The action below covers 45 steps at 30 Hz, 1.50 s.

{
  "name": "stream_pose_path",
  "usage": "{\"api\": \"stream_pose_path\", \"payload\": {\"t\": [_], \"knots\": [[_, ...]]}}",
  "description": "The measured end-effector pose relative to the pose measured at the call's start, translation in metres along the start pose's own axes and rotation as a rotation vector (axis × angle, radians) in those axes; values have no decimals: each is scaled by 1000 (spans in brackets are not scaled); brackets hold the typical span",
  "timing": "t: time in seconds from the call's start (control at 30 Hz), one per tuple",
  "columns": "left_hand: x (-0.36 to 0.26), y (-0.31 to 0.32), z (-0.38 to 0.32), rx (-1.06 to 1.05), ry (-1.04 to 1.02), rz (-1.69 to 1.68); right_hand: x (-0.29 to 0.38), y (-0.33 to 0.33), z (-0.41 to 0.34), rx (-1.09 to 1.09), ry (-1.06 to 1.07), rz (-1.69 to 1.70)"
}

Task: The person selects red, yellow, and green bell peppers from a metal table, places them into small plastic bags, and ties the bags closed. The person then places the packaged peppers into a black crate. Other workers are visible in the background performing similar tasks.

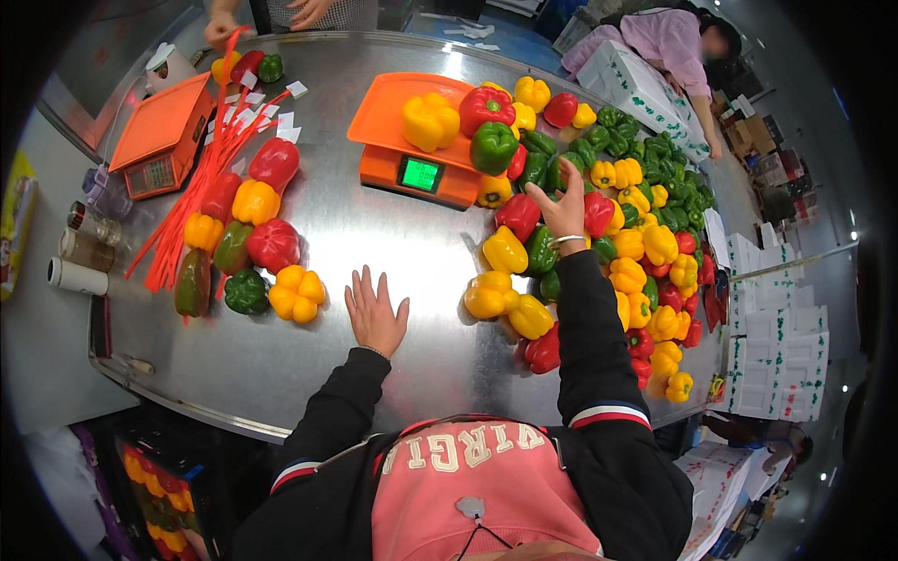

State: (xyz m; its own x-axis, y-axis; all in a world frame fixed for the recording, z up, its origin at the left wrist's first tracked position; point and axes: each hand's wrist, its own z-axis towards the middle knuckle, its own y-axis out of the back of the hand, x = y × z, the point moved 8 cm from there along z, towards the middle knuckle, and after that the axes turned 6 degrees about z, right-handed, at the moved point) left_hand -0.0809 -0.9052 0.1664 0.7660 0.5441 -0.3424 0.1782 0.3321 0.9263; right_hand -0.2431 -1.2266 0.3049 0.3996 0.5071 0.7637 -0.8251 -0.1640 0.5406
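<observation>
My left hand [377, 317] is spread palm down at the steel table [421, 336], holding nothing. My right hand [565, 210], with a bangle at the wrist, hovers among the loose bell peppers, fingers apart, close to a red pepper [598, 213]. An orange digital scale [382, 172] with a lit green display stands ahead. On its pan [379, 105] are a yellow pepper [429, 123], a red pepper [486, 106] and a green pepper [494, 148]. Left of my left hand lie grouped peppers, among them a yellow one [297, 294] and a red one [273, 243].
Orange-red tape strips [186, 224] with white tags lie left, beside a second orange scale [161, 133]. Across the table a person's hand [222, 29] grips the strips. Another person in pink leans over a white foam box [635, 88]. Jars [85, 249] line the left edge; foam boxes [779, 350] are stacked right.
</observation>
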Motion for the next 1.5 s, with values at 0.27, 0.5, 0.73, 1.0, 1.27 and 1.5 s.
{"api": "stream_pose_path", "payload": {"t": [0.27, 0.5, 0.73, 1.0, 1.27, 1.5], "knots": [[-3, 30, 34, -144, 76, -419, 22, -38, 21, 7, 170, 70], [-29, 109, 156, -485, -149, -381, 31, -66, 37, 39, 144, 66], [-51, 110, 226, -437, -212, -388, 68, -61, 118, 48, 134, -92], [-68, 85, 252, -315, -124, -518, 74, -140, 174, 717, -128, -742], [-64, 68, 266, -173, -105, -613, 24, -144, 190, 518, -436, 612], [-97, 72, 230, -351, -180, -528, 0, -147, 176, 564, -41, 521]]}}
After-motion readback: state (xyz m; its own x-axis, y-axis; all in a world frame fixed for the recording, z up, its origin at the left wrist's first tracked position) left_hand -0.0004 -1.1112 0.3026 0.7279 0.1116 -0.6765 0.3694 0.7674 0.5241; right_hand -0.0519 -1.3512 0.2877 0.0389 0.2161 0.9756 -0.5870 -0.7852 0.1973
